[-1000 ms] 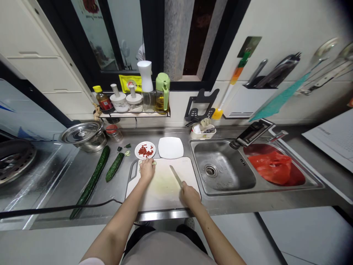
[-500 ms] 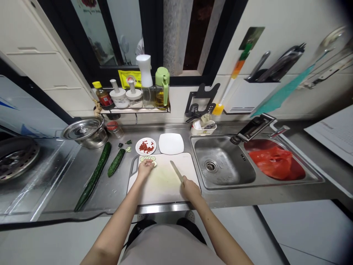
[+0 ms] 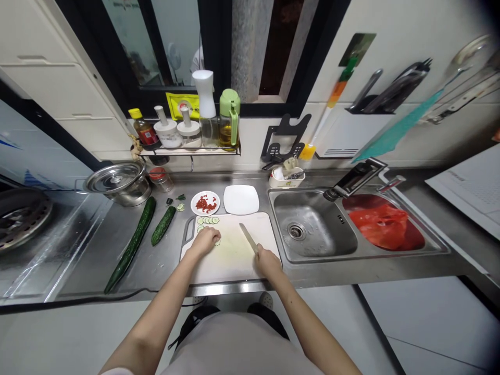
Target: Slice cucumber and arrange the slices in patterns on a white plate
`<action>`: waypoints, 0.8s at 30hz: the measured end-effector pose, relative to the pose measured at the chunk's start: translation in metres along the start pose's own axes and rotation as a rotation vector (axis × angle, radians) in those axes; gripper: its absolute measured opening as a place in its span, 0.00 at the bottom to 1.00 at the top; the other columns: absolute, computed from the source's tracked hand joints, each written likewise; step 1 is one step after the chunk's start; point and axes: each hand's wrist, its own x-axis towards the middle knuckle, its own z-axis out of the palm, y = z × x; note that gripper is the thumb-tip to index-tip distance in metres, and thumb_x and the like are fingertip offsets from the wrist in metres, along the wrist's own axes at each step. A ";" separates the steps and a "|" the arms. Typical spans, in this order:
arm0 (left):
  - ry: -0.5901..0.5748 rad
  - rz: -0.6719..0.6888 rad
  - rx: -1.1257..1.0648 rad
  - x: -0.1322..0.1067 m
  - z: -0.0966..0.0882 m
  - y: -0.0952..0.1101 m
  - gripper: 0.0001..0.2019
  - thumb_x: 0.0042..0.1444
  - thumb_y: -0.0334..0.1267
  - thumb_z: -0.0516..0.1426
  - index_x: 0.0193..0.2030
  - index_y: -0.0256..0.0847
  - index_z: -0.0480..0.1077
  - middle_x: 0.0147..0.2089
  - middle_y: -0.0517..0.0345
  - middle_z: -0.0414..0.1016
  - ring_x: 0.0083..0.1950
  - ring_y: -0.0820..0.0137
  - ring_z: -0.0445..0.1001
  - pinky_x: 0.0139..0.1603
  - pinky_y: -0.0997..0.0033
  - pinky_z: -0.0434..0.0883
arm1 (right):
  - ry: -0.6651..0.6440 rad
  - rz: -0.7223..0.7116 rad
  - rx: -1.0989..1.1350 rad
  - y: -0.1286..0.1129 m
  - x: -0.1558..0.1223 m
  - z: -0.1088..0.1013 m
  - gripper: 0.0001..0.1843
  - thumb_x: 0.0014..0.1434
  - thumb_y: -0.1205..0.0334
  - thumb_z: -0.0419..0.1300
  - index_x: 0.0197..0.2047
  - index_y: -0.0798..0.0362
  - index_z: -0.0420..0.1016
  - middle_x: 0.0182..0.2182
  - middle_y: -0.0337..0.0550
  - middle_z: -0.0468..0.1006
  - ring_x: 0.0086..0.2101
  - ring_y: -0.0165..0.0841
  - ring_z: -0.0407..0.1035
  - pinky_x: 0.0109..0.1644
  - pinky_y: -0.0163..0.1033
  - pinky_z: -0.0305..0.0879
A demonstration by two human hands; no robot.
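Observation:
My right hand [image 3: 269, 262] is wrapped round the handle of a kitchen knife [image 3: 247, 237]. Its blade points away from me, over the right part of the white cutting board [image 3: 234, 271]. On the board's left half, my left hand [image 3: 206, 241] has its fingers curled together. A pale cucumber slice [image 3: 217, 242] shows at those fingertips, mostly covered by them. Beyond this hand, several cucumber slices [image 3: 208, 221] form a row along the board's far left edge. A cut cucumber piece [image 3: 163, 226] and a long whole cucumber [image 3: 130, 246] lie on the counter to the left.
Behind the board stand a plate of red bits [image 3: 205, 203] and a square white plate [image 3: 241, 200]. The sink [image 3: 314, 226] lies right, a red plastic bag [image 3: 378, 226] in its second basin. A lidded steel pot [image 3: 117, 182] sits back left, below a seasoning rack [image 3: 187, 152].
My left hand has come nearer to me, away from the row, and its slice is now lower on the board. More of the row shows. The knife stays in my right hand, nearly unmoved.

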 end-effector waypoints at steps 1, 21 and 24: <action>-0.003 0.013 0.003 0.001 0.000 0.000 0.11 0.54 0.31 0.54 0.38 0.43 0.77 0.39 0.51 0.78 0.46 0.63 0.72 0.53 0.65 0.64 | -0.009 0.002 0.001 0.000 0.000 0.000 0.16 0.62 0.68 0.44 0.51 0.53 0.64 0.40 0.53 0.78 0.42 0.39 0.73 0.39 0.39 0.60; 0.324 -0.288 -0.022 -0.031 0.038 -0.011 0.10 0.58 0.38 0.54 0.41 0.44 0.77 0.41 0.53 0.77 0.47 0.64 0.72 0.51 0.66 0.65 | 0.012 -0.149 -0.074 -0.007 -0.020 -0.004 0.15 0.65 0.66 0.43 0.49 0.53 0.66 0.39 0.51 0.78 0.41 0.38 0.73 0.40 0.38 0.59; 0.310 -0.248 -0.038 -0.028 0.036 -0.014 0.11 0.58 0.37 0.54 0.41 0.46 0.77 0.42 0.54 0.77 0.48 0.64 0.71 0.52 0.65 0.65 | -0.017 -0.220 -0.101 -0.012 -0.028 -0.001 0.14 0.65 0.65 0.44 0.49 0.52 0.66 0.38 0.51 0.78 0.40 0.39 0.73 0.40 0.38 0.59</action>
